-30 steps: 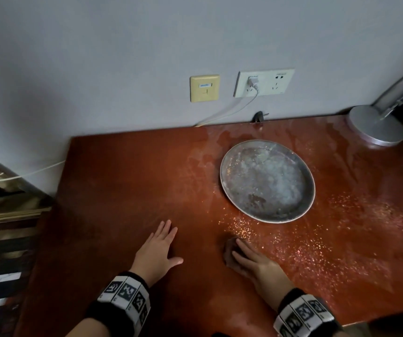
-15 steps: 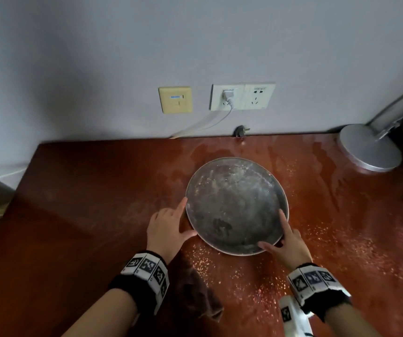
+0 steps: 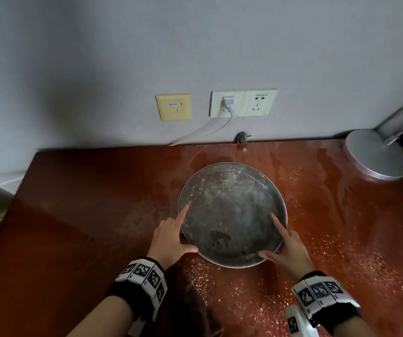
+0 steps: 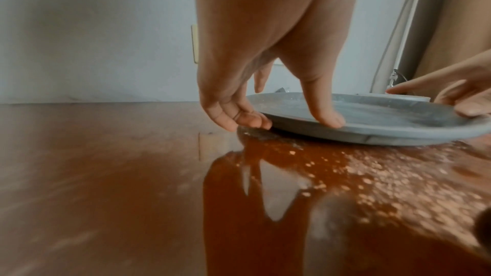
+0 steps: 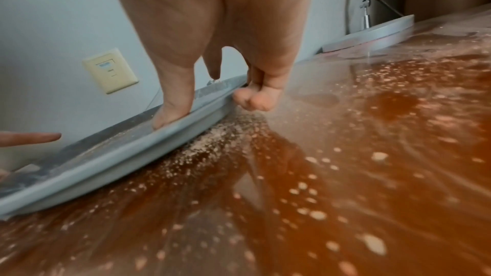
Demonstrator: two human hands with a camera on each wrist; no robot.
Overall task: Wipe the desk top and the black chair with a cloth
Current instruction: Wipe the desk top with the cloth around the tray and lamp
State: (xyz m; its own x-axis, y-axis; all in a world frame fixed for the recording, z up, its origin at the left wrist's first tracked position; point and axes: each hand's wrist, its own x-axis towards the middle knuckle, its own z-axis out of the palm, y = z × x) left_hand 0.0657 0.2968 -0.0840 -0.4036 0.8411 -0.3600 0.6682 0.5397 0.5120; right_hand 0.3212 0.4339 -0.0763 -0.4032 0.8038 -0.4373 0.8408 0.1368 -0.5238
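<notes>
I let go cloth [image 3: 190, 310], now lying on worktop [image 3: 78, 215] near edge; left hand [image 3: 171, 237] and right hand [image 3: 289, 246] now pinch plate [image 3: 232, 210] rim. I judge: clearing plate before wiping there.

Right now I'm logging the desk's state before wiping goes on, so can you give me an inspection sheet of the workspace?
Surface: desk top reddish brown, glossy, strewn with pale crumbs near the tray.
Job's things: dark cloth lies at the near edge, unheld; chair not in view.
Clutter: round metal tray, dusty; lamp base at the far right.
Hands: left hand and right hand pinch the tray's near rim.
Cables: white plug in the wall socket, cord running left.
Surroundings: grey wall, yellowish wall plate.
</notes>
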